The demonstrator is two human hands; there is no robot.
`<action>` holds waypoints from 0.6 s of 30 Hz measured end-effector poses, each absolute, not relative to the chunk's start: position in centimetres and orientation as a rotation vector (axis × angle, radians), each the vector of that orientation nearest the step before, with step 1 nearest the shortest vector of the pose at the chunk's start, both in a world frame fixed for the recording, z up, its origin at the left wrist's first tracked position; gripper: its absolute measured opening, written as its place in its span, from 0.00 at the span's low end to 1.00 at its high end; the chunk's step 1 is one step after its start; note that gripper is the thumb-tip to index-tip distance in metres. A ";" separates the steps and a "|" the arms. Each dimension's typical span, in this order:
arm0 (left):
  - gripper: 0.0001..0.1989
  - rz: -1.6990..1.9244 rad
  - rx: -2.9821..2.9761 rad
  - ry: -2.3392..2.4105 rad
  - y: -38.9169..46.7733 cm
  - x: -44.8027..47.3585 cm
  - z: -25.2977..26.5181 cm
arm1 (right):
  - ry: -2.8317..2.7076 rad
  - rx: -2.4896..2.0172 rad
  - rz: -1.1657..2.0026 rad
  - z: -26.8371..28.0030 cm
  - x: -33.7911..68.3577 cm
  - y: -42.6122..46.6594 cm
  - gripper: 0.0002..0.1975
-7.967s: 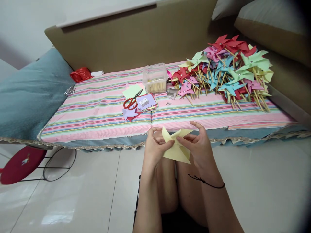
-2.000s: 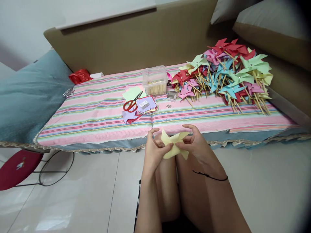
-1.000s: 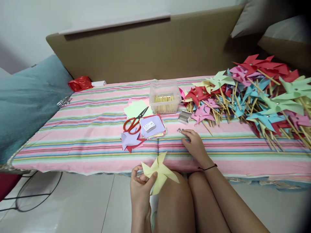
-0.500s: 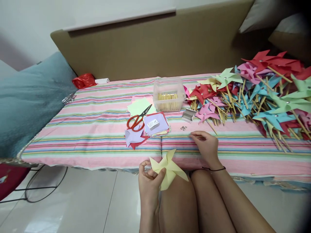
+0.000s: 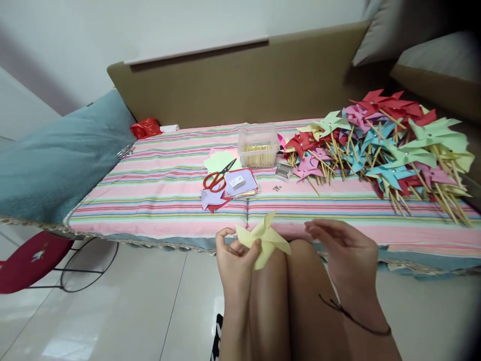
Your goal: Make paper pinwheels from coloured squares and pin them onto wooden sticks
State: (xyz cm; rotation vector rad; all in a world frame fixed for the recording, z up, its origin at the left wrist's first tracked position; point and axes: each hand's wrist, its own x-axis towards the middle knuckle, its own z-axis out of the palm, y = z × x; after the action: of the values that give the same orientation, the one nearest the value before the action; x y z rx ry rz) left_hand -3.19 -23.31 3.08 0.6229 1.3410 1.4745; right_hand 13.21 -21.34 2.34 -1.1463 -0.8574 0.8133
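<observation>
Yellow pinwheel (image 5: 267, 241), paper, one: vanes folded inward, clasped at the hub in my left grip (image 5: 236, 261), thumb across the front, the whole of it raised over my knees just before the sofa's edge. Right grip (image 5: 347, 255), one: fingers drawn together, near the pinwheel but apart from it; blurred, so I cannot tell whether anything small is pinched there. Step in hand, by my judgement: securing the folded points at the centre. Next move, as I read it, calls for unbroken thumb pressure, lest the vanes spring out, and for fine fingertip placement by the right at that same hub. On the striped cover (image 5: 150, 200): small metal pieces (image 5: 277, 188), loose, a few; grey carton (image 5: 284, 172), lid up, just behind them; clear plastic box (image 5: 258, 132), containing wooden sticks (image 5: 259, 156); red-handled scissors (image 5: 215, 182), resting beside a stack of coloured paper (image 5: 246, 188); finished pinwheels (image 5: 406, 156), many, heaped at right on sticks, several showing a shiny dot at centre.
</observation>
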 end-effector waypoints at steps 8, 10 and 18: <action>0.28 1.437 0.760 1.178 -25.9 -1.7 5.9 | -1.351 -1.074 0.750 4.7 11.1 -27.0 0.07; 0.28 1.444 0.786 1.132 -26.4 -1.5 6.3 | -1.342 -1.099 0.700 4.7 11.2 -27.2 0.07; 0.28 1.447 0.817 1.029 -27.3 -1.2 7.4 | -1.210 -1.052 0.734 5.7 11.2 -28.1 0.06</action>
State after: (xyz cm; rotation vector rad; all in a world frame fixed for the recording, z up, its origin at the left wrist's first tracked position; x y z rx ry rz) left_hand -1.19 -27.26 7.36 0.8167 1.0295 1.4466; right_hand 11.21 -28.15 5.72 -1.0525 -1.2101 0.7344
